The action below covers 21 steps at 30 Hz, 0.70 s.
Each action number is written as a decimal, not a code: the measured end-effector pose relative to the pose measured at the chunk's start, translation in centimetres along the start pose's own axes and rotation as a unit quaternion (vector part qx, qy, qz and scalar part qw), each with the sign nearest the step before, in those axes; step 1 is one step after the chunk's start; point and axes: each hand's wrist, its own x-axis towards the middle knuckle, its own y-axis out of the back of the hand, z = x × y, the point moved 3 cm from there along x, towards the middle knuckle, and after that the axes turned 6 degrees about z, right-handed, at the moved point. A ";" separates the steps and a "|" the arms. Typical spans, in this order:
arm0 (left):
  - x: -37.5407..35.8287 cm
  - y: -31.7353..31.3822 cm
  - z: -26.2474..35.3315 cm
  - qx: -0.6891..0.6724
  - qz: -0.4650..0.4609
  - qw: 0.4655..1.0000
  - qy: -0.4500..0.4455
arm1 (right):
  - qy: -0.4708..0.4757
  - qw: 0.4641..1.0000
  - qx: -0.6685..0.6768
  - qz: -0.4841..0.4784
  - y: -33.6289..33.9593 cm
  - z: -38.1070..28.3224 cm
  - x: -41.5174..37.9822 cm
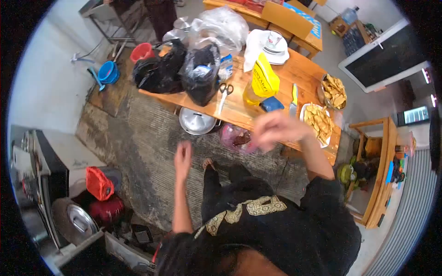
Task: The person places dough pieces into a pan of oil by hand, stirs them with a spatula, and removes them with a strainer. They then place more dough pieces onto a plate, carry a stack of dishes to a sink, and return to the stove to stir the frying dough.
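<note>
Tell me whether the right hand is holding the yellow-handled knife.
No, the yellow-handled knife lies on the wooden table, with the right hand visibly apart from it.

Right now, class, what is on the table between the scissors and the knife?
In the head view, a yellow pouch and a small blue item are between the scissors and the knife.

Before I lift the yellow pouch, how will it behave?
Yellow pouch: probably floppy, given its soft-looking film. Likely bottom-heavy, as amber liquid seems to show low down. May tip if pushed: tall, no rigid walls visible.
</note>
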 end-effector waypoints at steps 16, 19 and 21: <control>40.1 -39.0 19.2 0.053 -0.299 0.924 0.233 | -0.080 0.725 0.076 0.680 52.8 17.8 0.5; 44.4 -43.2 12.0 0.010 -0.394 0.885 0.248 | -0.078 0.749 0.107 0.650 55.6 16.0 1.7; 47.1 -44.9 8.7 -0.001 -0.445 0.864 0.236 | -0.087 0.752 0.149 0.636 58.7 17.0 3.3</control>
